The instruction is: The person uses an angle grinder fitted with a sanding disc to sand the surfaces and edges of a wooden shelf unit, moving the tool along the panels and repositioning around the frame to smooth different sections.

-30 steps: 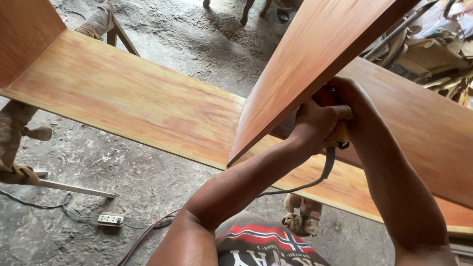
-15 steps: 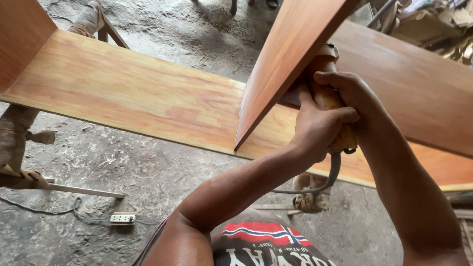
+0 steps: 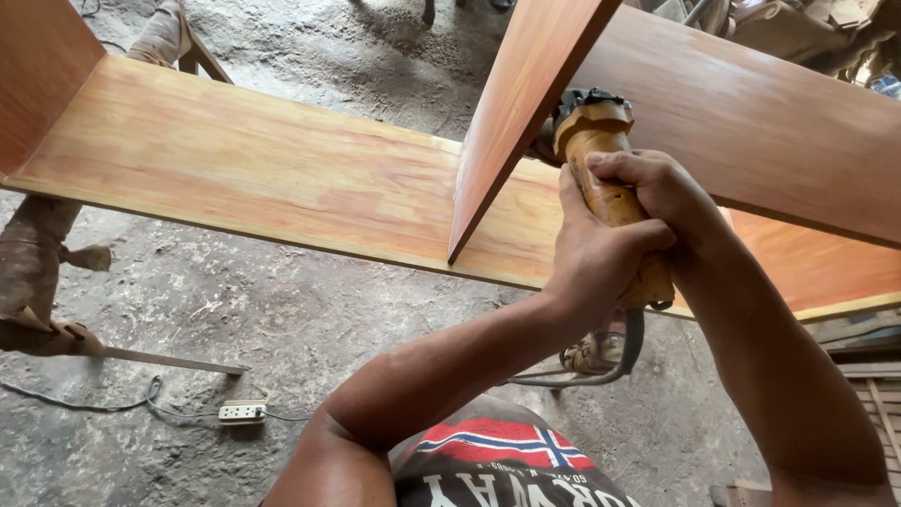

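Gripping a yellow power tool (image 3: 610, 188) just right of the frame's centre, both hands wrap its body: the left hand (image 3: 591, 258) has its fingers curled tight around the lower barrel, and the right hand (image 3: 662, 192) folds over the upper part, fingers pressed together on the casing. The tool's dark head sits against the upright wooden divider (image 3: 521, 113), which stands on the long flat board (image 3: 244, 169) crossing the frame from the upper left. Judging by its bulk, the tool looks weighty and rigid, its dusty plastic shell likely a little slick, so the barrel where the hands sit is the sound place to hold; a grey cord (image 3: 615, 361) hangs below it. The boards look stiff and smooth. A white power strip (image 3: 242, 410) lies on the concrete floor (image 3: 310, 319) at lower left.
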`<state>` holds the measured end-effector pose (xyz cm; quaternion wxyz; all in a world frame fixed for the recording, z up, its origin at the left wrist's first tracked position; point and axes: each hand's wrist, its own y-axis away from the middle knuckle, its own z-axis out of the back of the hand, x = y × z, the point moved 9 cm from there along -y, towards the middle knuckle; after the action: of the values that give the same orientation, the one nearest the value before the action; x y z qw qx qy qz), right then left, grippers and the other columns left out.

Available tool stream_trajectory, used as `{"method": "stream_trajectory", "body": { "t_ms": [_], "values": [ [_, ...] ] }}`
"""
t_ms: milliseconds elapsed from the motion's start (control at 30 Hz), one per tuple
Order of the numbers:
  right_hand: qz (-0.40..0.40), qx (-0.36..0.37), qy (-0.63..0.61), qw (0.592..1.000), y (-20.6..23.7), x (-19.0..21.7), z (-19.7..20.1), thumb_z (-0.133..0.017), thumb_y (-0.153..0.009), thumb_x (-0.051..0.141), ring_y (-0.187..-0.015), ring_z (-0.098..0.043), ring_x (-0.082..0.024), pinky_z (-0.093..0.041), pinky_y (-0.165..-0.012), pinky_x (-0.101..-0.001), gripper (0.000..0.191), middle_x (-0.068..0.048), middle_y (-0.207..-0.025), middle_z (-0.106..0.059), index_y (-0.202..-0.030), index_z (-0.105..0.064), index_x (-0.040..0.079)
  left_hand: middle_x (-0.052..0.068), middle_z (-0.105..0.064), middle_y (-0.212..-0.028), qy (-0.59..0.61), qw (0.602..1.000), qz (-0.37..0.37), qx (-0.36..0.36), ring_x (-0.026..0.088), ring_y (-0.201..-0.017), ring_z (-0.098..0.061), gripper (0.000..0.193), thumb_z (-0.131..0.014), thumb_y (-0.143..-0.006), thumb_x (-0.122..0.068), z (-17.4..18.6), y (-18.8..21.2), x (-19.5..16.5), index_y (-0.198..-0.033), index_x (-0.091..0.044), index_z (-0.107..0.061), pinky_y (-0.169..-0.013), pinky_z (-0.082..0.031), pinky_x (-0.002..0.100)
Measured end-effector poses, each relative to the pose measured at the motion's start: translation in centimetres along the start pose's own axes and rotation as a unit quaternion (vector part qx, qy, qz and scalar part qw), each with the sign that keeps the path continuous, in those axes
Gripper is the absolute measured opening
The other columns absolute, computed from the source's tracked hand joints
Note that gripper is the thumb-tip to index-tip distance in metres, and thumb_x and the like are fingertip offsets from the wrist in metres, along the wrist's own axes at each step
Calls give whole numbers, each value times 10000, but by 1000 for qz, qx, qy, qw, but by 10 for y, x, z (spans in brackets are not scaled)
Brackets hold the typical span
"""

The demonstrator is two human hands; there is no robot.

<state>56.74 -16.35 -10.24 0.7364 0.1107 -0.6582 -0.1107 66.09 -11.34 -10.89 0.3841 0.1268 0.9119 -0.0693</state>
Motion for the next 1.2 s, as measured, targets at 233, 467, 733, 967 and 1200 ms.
{"method": "stream_trajectory", "body": {
  "t_ms": [233, 467, 733, 967, 1200],
  "values": [
    [40, -17, 27, 999, 45, -11, 3, -657, -895, 282, -764, -652, -135, -550, -650, -282, 423, -79, -952, -663, -1191, -595, -13, 237, -516, -1237, 14, 998, 48, 38, 302, -1035, -668, 1259, -732, -707, -61, -11, 42, 18, -1653, -151, 93, -766, -635, 412],
    [89, -46, 11, 995, 52, -4, 21, -635, -918, 270, -799, -643, -121, -545, -672, -272, 412, -74, -987, -652, -1213, -587, -15, 248, -545, -1196, -41, 995, 10, 89, 291, -1010, -670, 1265, -733, -713, -71, -22, 30, 23, -1663, -79, 103, -765, -622, 385],
    [134, -39, 1, 990, -18, 17, 55, -648, -928, 265, -774, -646, -117, -537, -664, -274, 344, -49, -948, -661, -1147, -634, 0, 212, -566, -1154, -75, 992, -66, 71, 288, -990, -672, 1144, -745, -668, -72, -27, -46, 24, -1608, -51, -94, -772, -621, 379],
    [89, -6, -68, 994, -135, 47, 91, -718, -919, 282, -839, -704, -146, -583, -746, -284, 372, -69, -987, -722, -1191, -668, 34, 204, -597, -1152, -98, 990, -97, 0, 285, -979, -682, 1178, -769, -585, -75, -24, -172, 25, -1578, -77, -136, -727, -624, 380],
    [85, 99, -126, 983, -229, 98, 91, -713, -935, 261, -889, -722, -142, -598, -802, -272, 366, -61, -1032, -736, -1217, -672, 31, 187, -599, -1095, -95, 986, -125, -62, 256, -897, -679, 1163, -773, -570, -54, -18, -284, 11, -1548, -85, -144, -653, -625, 358]
  ]
}}
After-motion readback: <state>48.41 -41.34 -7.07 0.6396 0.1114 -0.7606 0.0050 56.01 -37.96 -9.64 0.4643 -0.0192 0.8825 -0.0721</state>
